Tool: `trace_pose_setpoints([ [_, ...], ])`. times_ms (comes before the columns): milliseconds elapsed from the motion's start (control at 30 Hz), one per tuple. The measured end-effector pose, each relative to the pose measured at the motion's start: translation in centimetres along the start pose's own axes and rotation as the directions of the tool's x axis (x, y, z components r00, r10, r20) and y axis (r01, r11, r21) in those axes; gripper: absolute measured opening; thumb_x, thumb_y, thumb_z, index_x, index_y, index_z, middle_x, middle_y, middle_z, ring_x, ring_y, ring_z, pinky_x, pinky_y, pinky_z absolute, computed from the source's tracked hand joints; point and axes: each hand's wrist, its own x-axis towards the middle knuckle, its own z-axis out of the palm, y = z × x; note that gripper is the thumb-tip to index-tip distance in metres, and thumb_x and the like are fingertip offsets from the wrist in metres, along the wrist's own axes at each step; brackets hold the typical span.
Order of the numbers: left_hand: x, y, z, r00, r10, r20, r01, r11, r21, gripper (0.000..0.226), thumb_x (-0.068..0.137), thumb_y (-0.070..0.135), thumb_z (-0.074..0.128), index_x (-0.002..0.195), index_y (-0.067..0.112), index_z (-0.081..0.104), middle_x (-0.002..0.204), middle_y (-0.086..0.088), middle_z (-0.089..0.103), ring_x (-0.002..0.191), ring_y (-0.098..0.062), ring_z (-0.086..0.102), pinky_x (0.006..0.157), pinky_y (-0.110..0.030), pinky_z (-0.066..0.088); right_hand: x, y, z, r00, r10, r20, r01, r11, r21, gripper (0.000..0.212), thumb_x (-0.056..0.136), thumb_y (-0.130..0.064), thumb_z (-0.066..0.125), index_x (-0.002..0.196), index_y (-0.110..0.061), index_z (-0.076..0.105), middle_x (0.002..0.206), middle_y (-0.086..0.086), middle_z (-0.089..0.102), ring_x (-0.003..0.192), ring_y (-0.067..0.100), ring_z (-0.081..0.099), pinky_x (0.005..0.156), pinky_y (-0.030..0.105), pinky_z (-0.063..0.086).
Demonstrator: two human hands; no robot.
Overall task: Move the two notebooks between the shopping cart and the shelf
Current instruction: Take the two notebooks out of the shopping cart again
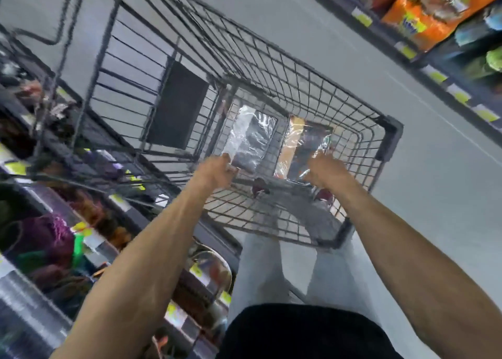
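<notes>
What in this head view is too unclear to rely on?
Head view: cover print on dark plastic-wrapped notebook and orange-edged plastic-wrapped notebook, lost to glare and blur.
Head view: grip of left hand and right hand, fingers hidden by the hands themselves.
Head view: shelf goods at left, motion-blurred.

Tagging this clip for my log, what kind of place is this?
Most likely a shop aisle: a wire shopping cart stands on bare floor between shelves of packaged goods, with yellow price tags along the shelf edges.

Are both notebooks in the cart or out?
In. Both are inside the cart: grey notebook gripped by the left hand, orange notebook by the right hand.
</notes>
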Motion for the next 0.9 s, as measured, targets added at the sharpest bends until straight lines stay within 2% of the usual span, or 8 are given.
trace_pose_setpoints([
  [67, 2.9, -0.5, -0.1, 1.0, 0.018, -0.001, -0.018, 1.0, -0.022, 0.024, 0.098, 0.02, 0.055, 0.122, 0.02, 0.055, 0.111, -0.011, 0.062, 0.105, -0.027, 0.06, 0.094, -0.038, 0.047, 2.2, -0.2, 1.0, 0.999, 0.049, 0.019, -0.049, 0.999, 0.001, 0.025, 0.094, -0.02, 0.061, 0.119, -0.018, 0.066, 0.123, 0.007, 0.062, 0.11, 0.027, 0.061, 0.087, 0.038, 0.051],
  [200, 8.3, -0.6, 0.1, 0.999, -0.015, -0.031, 0.012, 0.993, -0.113, 0.034, 0.1, 0.018, 0.052, 0.134, 0.011, 0.051, 0.123, -0.016, 0.061, 0.106, -0.03, 0.06, 0.09, -0.035, 0.046, 5.7, -0.4, 1.8, 0.988, 0.152, -0.013, -0.151, 0.987, 0.059, 0.03, 0.094, -0.02, 0.059, 0.123, -0.013, 0.062, 0.125, 0.009, 0.06, 0.115, 0.029, 0.058, 0.086, 0.04, 0.049],
  [333, 12.6, -0.4, 1.2, 0.996, -0.059, -0.062, 0.048, 0.986, -0.163, 0.044, 0.097, 0.013, 0.054, 0.14, 0.015, 0.045, 0.125, -0.013, 0.06, 0.105, -0.031, 0.06, 0.084, -0.037, 0.049, 8.5, 0.0, 3.5, 0.96, 0.281, 0.012, -0.28, 0.948, 0.151, 0.043, 0.094, -0.027, 0.062, 0.131, -0.006, 0.055, 0.129, 0.014, 0.058, 0.118, 0.033, 0.057, 0.089, 0.044, 0.049],
  [467, 15.3, -1.6, 3.7, 0.985, -0.157, -0.073, 0.132, 0.955, -0.266, 0.066, 0.091, 0.009, 0.062, 0.149, 0.014, 0.031, 0.149, -0.018, 0.038, 0.135, -0.043, 0.043, 0.109, -0.053, 0.04, 10.0, 0.6, 6.2, 0.926, 0.376, 0.024, -0.374, 0.909, 0.184, 0.054, 0.096, -0.026, 0.057, 0.144, -0.005, 0.041, 0.136, 0.016, 0.052, 0.123, 0.034, 0.054, 0.09, 0.044, 0.048],
  [533, 16.0, -2.6, 4.9, 0.973, -0.23, -0.032, 0.212, 0.935, -0.284, 0.073, 0.091, 0.01, 0.063, 0.152, 0.014, 0.024, 0.154, -0.02, 0.03, 0.141, -0.044, 0.034, 0.114, -0.058, 0.034, 10.4, 0.8, 7.1, 0.912, 0.409, 0.018, -0.404, 0.891, 0.207, 0.058, 0.098, -0.026, 0.053, 0.148, -0.007, 0.031, 0.137, 0.019, 0.051, 0.121, 0.037, 0.055, 0.088, 0.045, 0.049],
  [633, 16.7, -3.6, 6.3, 0.952, -0.306, 0.003, 0.292, 0.905, -0.309, 0.083, 0.093, 0.019, 0.066, 0.157, 0.01, 0.015, 0.16, -0.023, 0.018, 0.145, -0.043, 0.025, 0.116, -0.057, 0.029, 10.8, 0.8, 8.1, 0.883, 0.469, -0.001, -0.449, 0.844, 0.293, 0.064, 0.099, -0.03, 0.054, 0.15, -0.005, 0.023, 0.137, 0.02, 0.051, 0.12, 0.038, 0.056, 0.086, 0.044, 0.049],
  [733, 17.0, -3.7, 7.1, 0.937, -0.348, 0.023, 0.331, 0.868, -0.37, 0.088, 0.093, 0.026, 0.069, 0.157, 0.006, 0.013, 0.158, -0.026, 0.016, 0.141, -0.043, 0.033, 0.116, -0.051, 0.029, 10.8, 0.5, 9.2, 0.846, 0.532, -0.032, -0.472, 0.776, 0.417, 0.064, 0.095, -0.033, 0.06, 0.142, -0.005, 0.026, 0.128, 0.019, 0.056, 0.113, 0.039, 0.061, 0.077, 0.041, 0.047],
  [900, 18.0, -4.1, 8.0, 0.936, -0.352, 0.026, 0.33, 0.846, -0.419, 0.079, 0.092, 0.03, 0.071, 0.15, 0.001, 0.026, 0.153, -0.028, 0.023, 0.135, -0.044, 0.041, 0.114, -0.049, 0.033, 10.7, -0.3, 11.1, 0.783, 0.621, -0.029, -0.474, 0.627, 0.618, 0.073, 0.088, -0.035, 0.072, 0.137, -0.008, 0.026, 0.123, 0.017, 0.059, 0.109, 0.039, 0.062, 0.078, 0.043, 0.05],
])
